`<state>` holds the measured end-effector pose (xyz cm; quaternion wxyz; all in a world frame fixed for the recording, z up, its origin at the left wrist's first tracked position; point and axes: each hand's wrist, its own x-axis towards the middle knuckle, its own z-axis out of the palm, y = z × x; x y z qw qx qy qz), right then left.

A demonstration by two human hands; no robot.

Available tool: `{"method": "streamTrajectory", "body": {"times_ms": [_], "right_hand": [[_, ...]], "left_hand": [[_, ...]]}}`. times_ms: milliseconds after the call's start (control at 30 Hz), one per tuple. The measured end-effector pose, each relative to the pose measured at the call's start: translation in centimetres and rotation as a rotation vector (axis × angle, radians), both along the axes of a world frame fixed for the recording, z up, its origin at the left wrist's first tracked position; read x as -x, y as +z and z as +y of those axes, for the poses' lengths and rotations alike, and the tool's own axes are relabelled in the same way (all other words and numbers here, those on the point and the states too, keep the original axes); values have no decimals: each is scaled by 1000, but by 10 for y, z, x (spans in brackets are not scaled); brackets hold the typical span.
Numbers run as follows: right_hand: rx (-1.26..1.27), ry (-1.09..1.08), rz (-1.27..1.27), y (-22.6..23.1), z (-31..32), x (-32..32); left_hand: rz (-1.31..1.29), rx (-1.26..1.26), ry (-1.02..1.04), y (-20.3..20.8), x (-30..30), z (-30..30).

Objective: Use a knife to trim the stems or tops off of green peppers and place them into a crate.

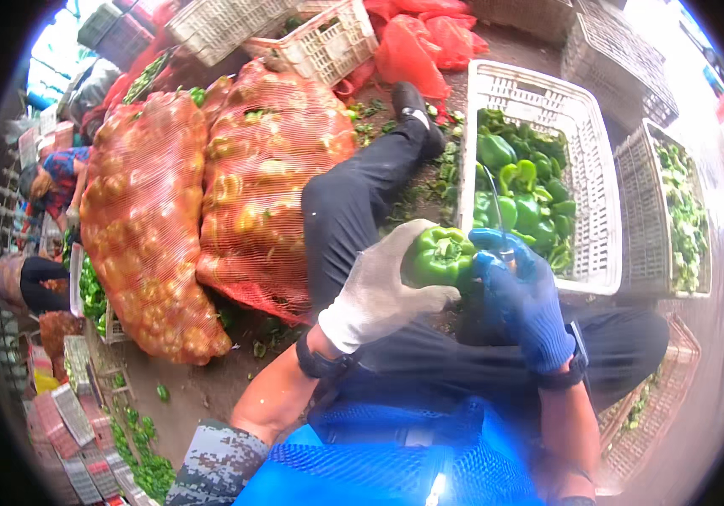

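My left hand, in a whitish glove, is closed round a green bell pepper with its ribbed end turned up. Just to its right, my right hand in a blue glove is closed on a knife. The thin blade points up and away, past the pepper's right side, and the fist hides most of the handle. Beyond both hands stands a white plastic crate holding green peppers and green trimmings. My gloved hands are above my lap.
Two large red mesh sacks of round produce lie at the left. Light crates and red mesh bags are at the back. Another crate with green pieces stands at the right. A person is at the far left.
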<state>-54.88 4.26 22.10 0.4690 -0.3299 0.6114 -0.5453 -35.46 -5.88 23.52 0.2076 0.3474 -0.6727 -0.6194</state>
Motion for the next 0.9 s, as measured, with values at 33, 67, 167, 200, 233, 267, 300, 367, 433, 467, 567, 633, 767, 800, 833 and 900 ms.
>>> {"method": "streamTrajectory", "body": {"times_ms": [33,67,167,200,233,267,300,367,433,467,567,633,767,800,833,900], "right_hand": [[25,-4,11,-8,1,7],[17,-19,9,-10,3,13],[29,-45,52,-15,1,21],[24,-53,49,-15,1,24],[-9,-67,66,-15,3,28],[-42,-80,83,-16,4,31],[-46,-85,80,-18,8,34],[-162,-90,-106,-22,20,38],[-227,-35,-126,-23,29,36],[-286,28,-143,-24,32,35],[-252,46,-83,-32,33,36],[-261,64,-18,-37,32,38],[-226,47,-9,-60,36,36],[-267,52,-43,-60,35,36],[-308,57,-76,-61,35,36],[-295,62,-84,-68,34,34]], "left_hand": [[-260,258,-48,5,8,-2],[-261,252,-64,2,15,-2],[-275,521,2,-11,31,-2],[-277,517,-7,-17,37,-2],[-260,493,17,-21,43,-4],[-244,469,42,-26,48,-6],[-218,456,59,-34,53,-9],[-233,462,62,-46,61,-13],[-257,421,68,-56,69,-14],[-259,418,61,-60,72,-12],[-238,504,62,-70,81,-9],[-232,509,82,-77,83,-6],[-170,578,92,-84,88,-6],[-172,577,93,-85,88,-5],[-160,582,101,-88,87,-4],[-148,583,107,-90,87,-4]]}}
